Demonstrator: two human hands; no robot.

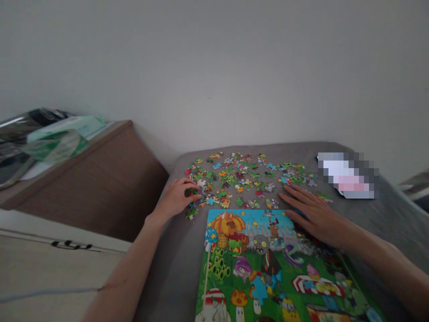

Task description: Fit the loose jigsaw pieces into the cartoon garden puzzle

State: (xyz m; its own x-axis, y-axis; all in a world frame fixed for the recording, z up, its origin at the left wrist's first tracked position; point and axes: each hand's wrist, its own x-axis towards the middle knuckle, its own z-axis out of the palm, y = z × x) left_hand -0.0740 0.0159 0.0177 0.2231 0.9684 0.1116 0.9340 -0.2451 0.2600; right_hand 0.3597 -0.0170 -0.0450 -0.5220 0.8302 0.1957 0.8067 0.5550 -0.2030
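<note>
Loose jigsaw puzzle pieces (231,176) in many colours lie spread over a grey cloth surface. At their left edge is my left hand (179,197), with thumb and fingers curved apart around a few pieces; none is plainly gripped. My right hand (311,214) lies flat with its fingers spread, over the upper right corner of a bright cartoon puzzle picture (241,237). Its fingertips reach close to the lower right pieces. A light blue patch (259,286) shaped like a puzzle piece shows on the picture. My right hand and wrist hide part of the picture's right side.
A phone-like device (346,174), blurred out, lies at the right on the grey cloth (174,268). At the left stands a brown wooden cabinet (100,179) with green and clear plastic packages (63,138) on top. A pale wall (214,80) rises behind.
</note>
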